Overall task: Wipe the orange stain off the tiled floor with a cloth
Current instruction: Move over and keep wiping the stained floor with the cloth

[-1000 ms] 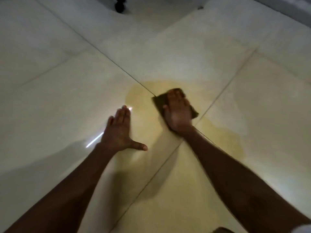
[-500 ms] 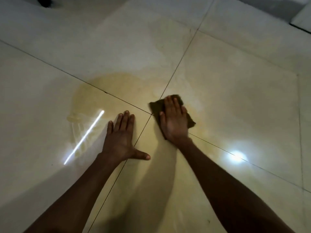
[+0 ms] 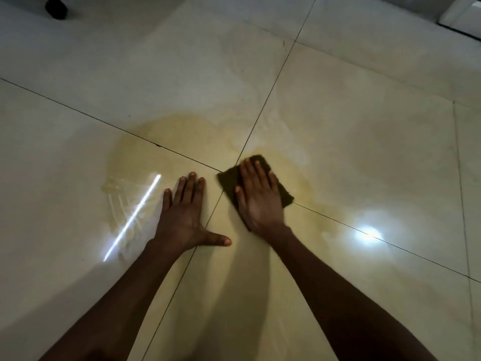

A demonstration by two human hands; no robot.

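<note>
Left hand [image 3: 186, 216] lies flat on the tiled floor [image 3: 364, 157], fingers spread wide, holding nothing. Just right of it, right hand [image 3: 260, 198] presses flat on the dark cloth [image 3: 229, 179], palm down, fingers extended rather than closed. Cloth sits at the grout-line junction. Orange stain [image 3: 161, 149] spreads beyond, left and far.

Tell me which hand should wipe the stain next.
Right. The right hand already presses flat on the cloth over the stain; the left hand lies bare on the floor, bracing.
</note>
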